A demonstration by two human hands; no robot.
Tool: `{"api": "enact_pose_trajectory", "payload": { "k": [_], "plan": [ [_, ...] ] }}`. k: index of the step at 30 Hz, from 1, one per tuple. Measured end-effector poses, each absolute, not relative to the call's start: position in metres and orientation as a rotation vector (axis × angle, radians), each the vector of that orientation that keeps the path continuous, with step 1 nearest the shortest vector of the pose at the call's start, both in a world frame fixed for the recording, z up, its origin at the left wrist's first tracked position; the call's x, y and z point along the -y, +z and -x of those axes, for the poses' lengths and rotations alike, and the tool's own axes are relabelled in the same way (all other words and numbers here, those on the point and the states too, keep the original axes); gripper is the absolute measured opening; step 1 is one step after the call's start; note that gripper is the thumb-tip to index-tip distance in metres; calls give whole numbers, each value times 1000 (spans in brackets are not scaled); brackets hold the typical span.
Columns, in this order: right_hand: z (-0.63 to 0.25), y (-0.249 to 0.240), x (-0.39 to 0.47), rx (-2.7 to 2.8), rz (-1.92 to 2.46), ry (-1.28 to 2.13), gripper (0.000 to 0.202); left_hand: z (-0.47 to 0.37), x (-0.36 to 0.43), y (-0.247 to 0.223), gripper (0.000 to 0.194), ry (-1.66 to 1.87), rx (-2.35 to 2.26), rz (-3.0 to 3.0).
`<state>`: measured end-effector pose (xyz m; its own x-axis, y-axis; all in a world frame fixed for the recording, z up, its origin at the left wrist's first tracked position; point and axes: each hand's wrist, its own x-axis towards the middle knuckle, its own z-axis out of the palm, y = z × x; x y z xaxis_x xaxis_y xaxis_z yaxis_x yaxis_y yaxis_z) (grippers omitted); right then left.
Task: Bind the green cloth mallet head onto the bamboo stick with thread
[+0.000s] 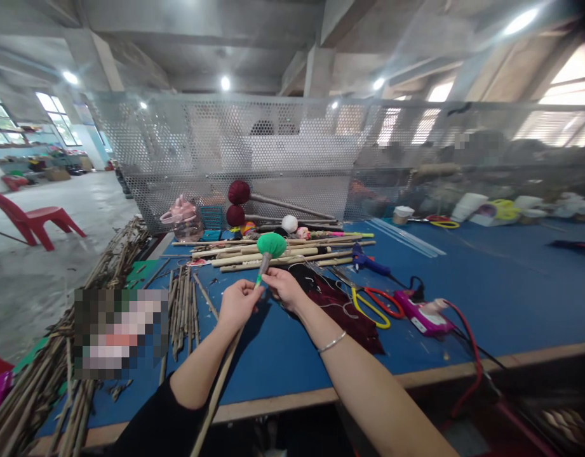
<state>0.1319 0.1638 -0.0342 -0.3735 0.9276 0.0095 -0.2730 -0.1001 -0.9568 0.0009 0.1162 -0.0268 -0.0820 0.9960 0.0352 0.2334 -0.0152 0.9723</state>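
Observation:
A long wooden stick (220, 387) slants up from the bottom of the view, topped by a rounded green head (272, 243). Grey wrapping (264, 263) covers its neck, with a bit of green just below. My left hand (239, 301) is closed around the stick under the wrapping. Close beside it, my right hand (285, 287) pinches at the lower end of the grey wrapping; whether a loose end is between the fingertips I cannot tell. Beyond the green head lie several pale sticks (244, 259) and two sticks with dark red ball heads (239, 192).
On the blue table (292, 362) lie scissors (371, 308), a dark red cloth (340, 311), a blue glue gun (371, 261) and a purple power strip (423, 314). Thin twigs (181, 308) and a brushwood pile (39, 374) are at left. A perforated screen (216, 152) stands behind.

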Motion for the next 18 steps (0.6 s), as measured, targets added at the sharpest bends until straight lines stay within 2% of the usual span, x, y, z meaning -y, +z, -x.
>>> {"api": "enact_pose_trajectory", "payload": {
  "k": [9,12,18],
  "plan": [
    [-135,-28,-162,1195,695,1810,30,-2,-115,-20,38,1077,-1029,-1135],
    [-134,-31,-163,1223,784,1725,28,-1,-116,-22,41,1013,-1138,-1176],
    [-132,-37,-165,1250,896,1642,26,3,-124,-33,36,1221,-1341,-1422]
  ]
}}
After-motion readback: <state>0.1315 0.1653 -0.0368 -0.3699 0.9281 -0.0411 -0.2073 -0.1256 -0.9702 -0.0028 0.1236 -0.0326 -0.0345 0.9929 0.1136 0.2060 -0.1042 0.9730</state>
